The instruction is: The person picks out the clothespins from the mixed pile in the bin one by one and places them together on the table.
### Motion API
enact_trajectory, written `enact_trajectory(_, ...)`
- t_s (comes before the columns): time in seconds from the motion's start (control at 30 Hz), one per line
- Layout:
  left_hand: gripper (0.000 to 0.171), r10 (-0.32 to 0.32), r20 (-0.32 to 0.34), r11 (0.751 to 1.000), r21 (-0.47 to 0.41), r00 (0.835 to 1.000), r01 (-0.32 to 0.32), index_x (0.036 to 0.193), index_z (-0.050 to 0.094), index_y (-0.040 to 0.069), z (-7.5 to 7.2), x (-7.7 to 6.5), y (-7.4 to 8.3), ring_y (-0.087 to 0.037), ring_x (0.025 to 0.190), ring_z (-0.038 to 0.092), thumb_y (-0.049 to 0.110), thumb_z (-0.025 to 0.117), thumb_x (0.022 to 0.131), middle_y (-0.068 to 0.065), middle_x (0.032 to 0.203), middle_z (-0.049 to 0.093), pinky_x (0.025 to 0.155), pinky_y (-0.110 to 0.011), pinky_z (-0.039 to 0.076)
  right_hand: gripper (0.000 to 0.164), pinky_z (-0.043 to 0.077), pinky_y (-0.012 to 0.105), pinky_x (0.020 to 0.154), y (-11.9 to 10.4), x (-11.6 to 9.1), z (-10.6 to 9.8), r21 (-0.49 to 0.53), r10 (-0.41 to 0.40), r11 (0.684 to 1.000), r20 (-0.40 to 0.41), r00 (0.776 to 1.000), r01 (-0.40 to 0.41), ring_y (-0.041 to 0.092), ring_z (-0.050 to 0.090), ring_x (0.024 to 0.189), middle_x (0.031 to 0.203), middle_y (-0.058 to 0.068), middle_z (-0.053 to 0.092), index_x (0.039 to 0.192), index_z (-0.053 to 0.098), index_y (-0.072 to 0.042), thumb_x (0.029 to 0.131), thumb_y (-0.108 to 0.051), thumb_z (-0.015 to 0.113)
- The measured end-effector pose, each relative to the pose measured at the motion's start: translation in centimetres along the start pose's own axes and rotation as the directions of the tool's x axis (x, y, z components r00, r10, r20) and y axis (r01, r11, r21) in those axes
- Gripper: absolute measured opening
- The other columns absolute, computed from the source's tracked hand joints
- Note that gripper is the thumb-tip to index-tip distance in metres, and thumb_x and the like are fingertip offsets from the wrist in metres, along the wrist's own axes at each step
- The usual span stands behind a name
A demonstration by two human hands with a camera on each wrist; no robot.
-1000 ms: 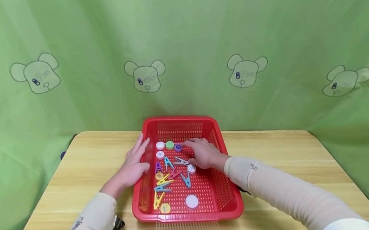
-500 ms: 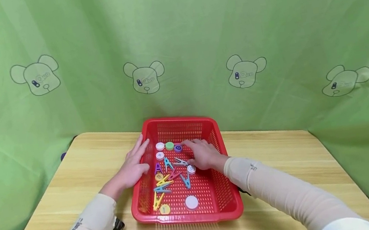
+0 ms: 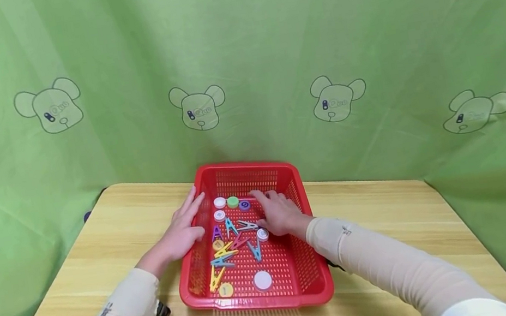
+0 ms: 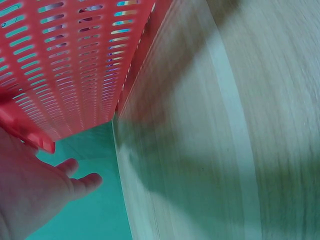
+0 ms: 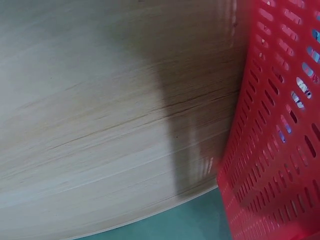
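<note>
A red plastic basket (image 3: pixel 316 258) holds clothespins and bottle caps on its slatted floor. My left hand (image 3: pixel 182 234) rests at the basket's left rim with fingers extended; in the left wrist view two fingertips (image 4: pixel 90 182) show outside the wall. Inside the basket, my right hand (image 3: pixel 279 213) reaches over the right side with fingers spread and loosely bent. Its index finger is near a purple cap (image 3: pixel 244 205). By its thumb lie a grey clothespin (image 3: pixel 246 225) and a white cap (image 3: pixel 262 234). The right wrist view shows the basket's outer wall, not the hand.
A green cap (image 3: pixel 232 202) and white caps (image 3: pixel 219 202) sit at the back. Yellow, blue, red and purple clothespins (image 3: pixel 217 233) lie at left and middle. A large white cap (image 3: pixel 263 280) is at the front. The wooden table (image 3: pixel 384 236) meets a green curtain (image 3: pixel 232 28).
My right index finger has drawn slightly away from the purple cap. The left hand keeps its place; the whole scene sits slightly lower in the head view.
</note>
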State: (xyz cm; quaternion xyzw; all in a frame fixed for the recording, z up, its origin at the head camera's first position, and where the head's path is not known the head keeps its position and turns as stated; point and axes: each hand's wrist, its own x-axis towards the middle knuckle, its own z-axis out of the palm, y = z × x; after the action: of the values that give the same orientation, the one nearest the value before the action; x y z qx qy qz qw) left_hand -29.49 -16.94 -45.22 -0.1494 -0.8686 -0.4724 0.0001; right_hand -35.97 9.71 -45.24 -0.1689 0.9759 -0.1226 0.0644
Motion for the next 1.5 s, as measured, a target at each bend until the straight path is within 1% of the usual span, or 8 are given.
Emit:
enact_trajectory(0.23,0.093,-0.005,0.000,1.000,-0.007,1.000,0.005,0.160,0.020,0.011,0.10,-0.25,-0.19,-0.040,0.147,0.005,0.002,0.059,0.076,0.008,0.166,-0.007,0.109,-0.070,0.017,0.082,0.040,0.058,0.102,-0.13,-0.17,0.19,0.024,0.013,1.000,0.007,1.000,-0.013,0.035,0.047,0.122,0.137,0.015,0.047,0.153,0.032,-0.035,0.086,-0.033,0.079)
enact_trajectory(0.47,0.093,-0.004,-0.008,1.000,0.002,1.000,0.004,0.160,0.021,0.011,0.22,-0.35,-0.42,-0.040,0.147,0.006,0.002,0.059,0.076,0.008,0.166,-0.007,0.109,-0.069,0.017,0.091,0.040,0.055,0.102,0.01,0.05,0.52,-0.001,-0.002,1.000,0.021,1.000,0.002,0.032,0.048,0.117,0.134,0.014,0.048,0.154,0.031,-0.037,0.079,-0.047,0.081)
enact_trajectory(0.67,0.093,0.002,-0.011,1.000,0.005,1.000,-0.002,0.160,0.021,0.011,0.20,-0.36,-0.50,-0.041,0.147,0.007,0.002,0.059,0.075,0.008,0.166,-0.007,0.109,-0.070,0.017,0.093,0.035,0.056,0.105,-0.01,0.15,0.56,-0.004,-0.006,1.000,0.039,0.999,0.007,0.032,0.046,0.120,0.136,0.013,0.047,0.153,0.034,-0.037,0.075,-0.056,0.080)
enact_trajectory(0.87,0.093,0.001,-0.015,1.000,0.005,1.000,-0.001,0.160,0.021,0.011,0.07,-0.43,-0.47,-0.041,0.146,0.007,0.002,0.059,0.075,0.008,0.166,-0.006,0.108,-0.069,0.018,0.095,0.034,0.056,0.106,-0.14,0.08,0.52,-0.017,-0.004,1.000,0.046,0.999,0.005,0.031,0.045,0.121,0.136,0.011,0.048,0.150,0.040,-0.032,0.070,-0.064,0.080)
enact_trajectory(0.97,0.093,0.000,-0.017,1.000,0.008,1.000,0.000,0.160,0.022,0.011,0.03,-0.45,-0.41,-0.041,0.146,0.008,0.002,0.059,0.075,0.008,0.166,-0.006,0.109,-0.069,0.018,0.097,0.031,0.057,0.108,-0.18,0.02,0.51,-0.029,-0.010,1.000,0.059,0.998,0.012,0.032,0.043,0.125,0.139,0.012,0.047,0.152,0.039,-0.032,0.070,-0.065,0.079)
enact_trajectory(1.23,0.092,-0.003,-0.018,1.000,0.007,1.000,0.003,0.160,0.022,0.011,-0.02,-0.32,-0.26,-0.041,0.146,0.008,0.003,0.059,0.076,0.008,0.166,-0.006,0.108,-0.069,0.019,0.084,0.029,0.058,0.106,-0.27,-0.09,0.18,-0.016,-0.040,0.999,0.096,0.995,0.042,0.034,0.038,0.131,0.145,0.012,0.043,0.152,0.039,-0.036,0.080,-0.057,0.076)
enact_trajectory(1.37,0.093,0.000,-0.020,1.000,0.016,1.000,0.001,0.160,0.022,0.011,0.05,-0.13,-0.40,-0.041,0.146,0.009,0.003,0.059,0.076,0.008,0.166,-0.006,0.109,-0.069,0.019,0.083,0.028,0.058,0.108,-0.28,-0.10,0.05,0.005,-0.018,1.000,0.080,0.997,0.018,0.033,0.040,0.127,0.140,0.012,0.047,0.149,0.045,-0.030,0.077,-0.055,0.079)
enact_trajectory(1.5,0.093,0.000,-0.021,1.000,0.021,1.000,0.001,0.160,0.022,0.013,0.20,0.11,-0.53,-0.038,0.147,0.008,0.003,0.060,0.076,0.012,0.165,-0.006,0.109,-0.067,0.020,0.074,0.029,0.057,0.109,-0.18,-0.11,0.02,0.006,0.013,1.000,0.062,0.998,-0.014,0.031,0.042,0.119,0.128,0.010,0.050,0.135,0.054,-0.024,0.073,-0.056,0.082)
